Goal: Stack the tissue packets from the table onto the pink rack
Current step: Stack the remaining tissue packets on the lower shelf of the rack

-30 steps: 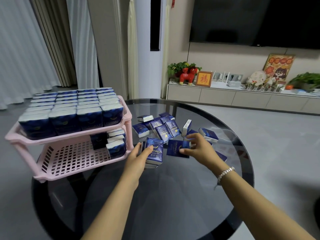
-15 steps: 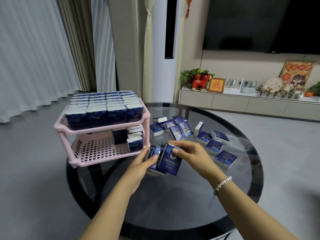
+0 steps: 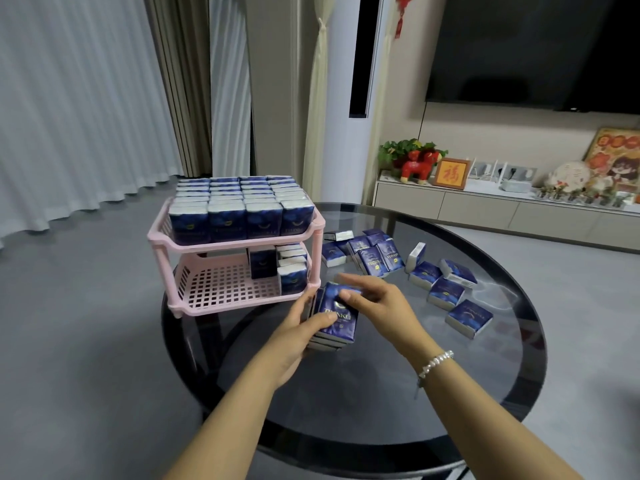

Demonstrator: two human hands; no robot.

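My left hand and right hand grip a tissue-packet bundle, long axis upright, pink rack just upper-left.

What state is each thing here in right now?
Top shelf: full of upright packets.
Bottom shelf: mostly bare, a few packets at right.
Gathered packets: held between both hands.
Left hand: gripping them.
Right hand: fingers pressing on top.
Loose packets: scattered on table.
TV: off.
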